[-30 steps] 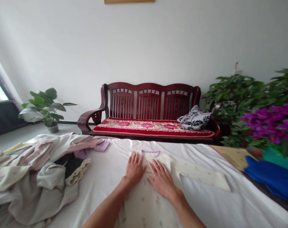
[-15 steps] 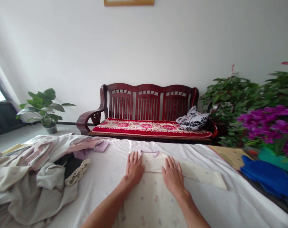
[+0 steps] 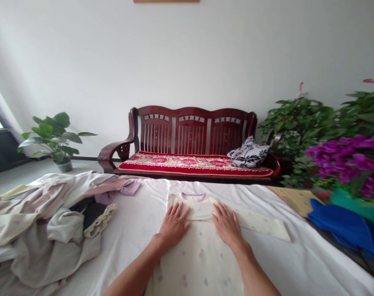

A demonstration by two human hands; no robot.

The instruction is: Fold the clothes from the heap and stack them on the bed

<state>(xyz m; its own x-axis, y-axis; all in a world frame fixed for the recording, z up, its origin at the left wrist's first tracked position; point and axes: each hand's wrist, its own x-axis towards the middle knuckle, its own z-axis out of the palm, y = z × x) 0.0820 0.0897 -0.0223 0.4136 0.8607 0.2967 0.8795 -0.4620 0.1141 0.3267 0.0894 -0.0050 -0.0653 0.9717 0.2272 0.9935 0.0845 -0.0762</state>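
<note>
A cream long-sleeved top (image 3: 202, 250) with small faded prints and a lilac neckline lies spread on the white sheet (image 3: 128, 230), its collar away from me. One sleeve stretches out to the right. On the left, the other sleeve does not show spread out; a layer of cloth crosses the chest below the collar. My left hand (image 3: 174, 224) rests flat on the left chest, fingers spread. Flat on the right shoulder area lies my right hand (image 3: 226, 222), its fingers also stretched out. Neither hand grips the cloth.
A heap of rumpled clothes (image 3: 51, 230) covers the sheet's left side. Blue cloth (image 3: 341, 226) and purple flowers (image 3: 356, 158) are at the right edge. Beyond the sheet stand a dark red wooden bench (image 3: 189, 131) with a patterned cushion (image 3: 250, 153) and a potted plant (image 3: 59, 139).
My left hand has slid slightly toward me with its fingers spreading, uncovering the top's left shoulder. My right hand stays near the right shoulder. The view has tilted slightly.
</note>
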